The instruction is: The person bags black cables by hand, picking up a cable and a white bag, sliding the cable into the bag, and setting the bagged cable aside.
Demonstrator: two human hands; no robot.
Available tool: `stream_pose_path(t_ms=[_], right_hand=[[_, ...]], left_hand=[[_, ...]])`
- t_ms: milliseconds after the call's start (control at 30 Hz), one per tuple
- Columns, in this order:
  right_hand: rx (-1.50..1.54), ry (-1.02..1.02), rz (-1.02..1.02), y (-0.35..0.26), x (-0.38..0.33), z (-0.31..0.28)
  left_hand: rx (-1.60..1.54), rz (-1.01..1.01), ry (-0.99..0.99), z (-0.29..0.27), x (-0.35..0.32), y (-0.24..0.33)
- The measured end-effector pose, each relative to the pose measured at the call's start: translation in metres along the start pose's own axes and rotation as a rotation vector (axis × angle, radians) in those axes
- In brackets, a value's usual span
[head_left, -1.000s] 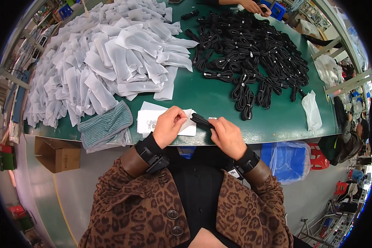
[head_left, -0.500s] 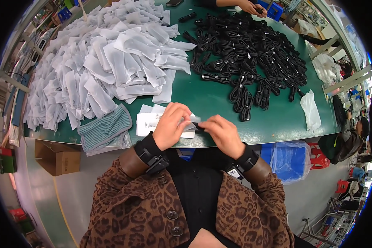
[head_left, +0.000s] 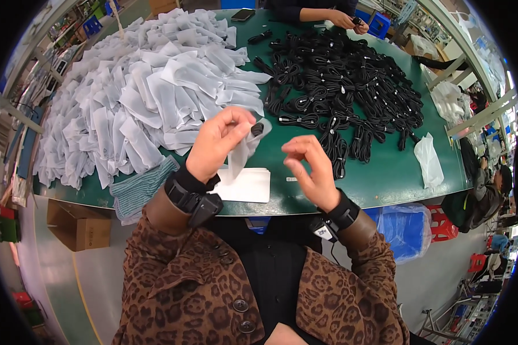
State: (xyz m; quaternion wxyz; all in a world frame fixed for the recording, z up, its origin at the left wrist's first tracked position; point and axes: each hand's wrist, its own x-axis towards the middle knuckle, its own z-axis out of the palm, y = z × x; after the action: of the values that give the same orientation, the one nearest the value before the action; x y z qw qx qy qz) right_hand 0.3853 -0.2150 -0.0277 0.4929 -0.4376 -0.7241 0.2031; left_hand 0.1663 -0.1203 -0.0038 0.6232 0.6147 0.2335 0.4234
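My left hand pinches the top of a frosted plastic bag, raised above the table. A dark coiled bundle, seemingly a black cable, shows at the bag's mouth. My right hand hangs to the right of it, thumb and fingers apart, holding nothing. Between the hands a stack of white sheets or bags lies near the table's front edge. A small pale strip rests on the green tabletop beside my right hand.
A big heap of filled frosted bags covers the left of the table. Coiled black cables pile up at right. A striped cloth lies front left, a white bag at right. Across the table are another person's hands.
My left hand has risen away from the stack, up and to the left, with the bag. My right hand has let go of the bag and its fingers have spread.
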Motion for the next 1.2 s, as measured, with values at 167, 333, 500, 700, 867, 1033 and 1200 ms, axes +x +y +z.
stream_pose_path(t_ms=[167,333,500,700,867,1033,1200], right_hand=[[-0.49,-0.045,-0.067,0.067,0.033,-0.014],[-0.936,-0.15,-0.116,0.132,0.03,-0.021],[-1.064,-0.343,-0.012,0.129,0.018,-0.019],[-1.098,-0.27,-0.036,0.129,0.003,-0.029],[-1.038,-0.236,-0.045,0.128,0.0,-0.018],[-0.968,-0.265,-0.041,0.114,-0.005,-0.02],[-0.932,-0.285,0.035,0.105,-0.007,-0.022]], left_hand=[[0.068,0.131,0.044,-0.005,0.028,0.015],[-0.058,0.043,0.193,-0.058,0.055,0.032],[-0.015,0.137,0.535,-0.15,0.076,0.023],[-0.135,0.015,0.535,-0.181,0.082,0.0],[0.192,0.039,0.458,-0.218,0.075,-0.014],[0.335,0.101,0.618,-0.241,0.079,-0.024],[1.65,0.241,-0.22,-0.079,0.05,-0.006]])
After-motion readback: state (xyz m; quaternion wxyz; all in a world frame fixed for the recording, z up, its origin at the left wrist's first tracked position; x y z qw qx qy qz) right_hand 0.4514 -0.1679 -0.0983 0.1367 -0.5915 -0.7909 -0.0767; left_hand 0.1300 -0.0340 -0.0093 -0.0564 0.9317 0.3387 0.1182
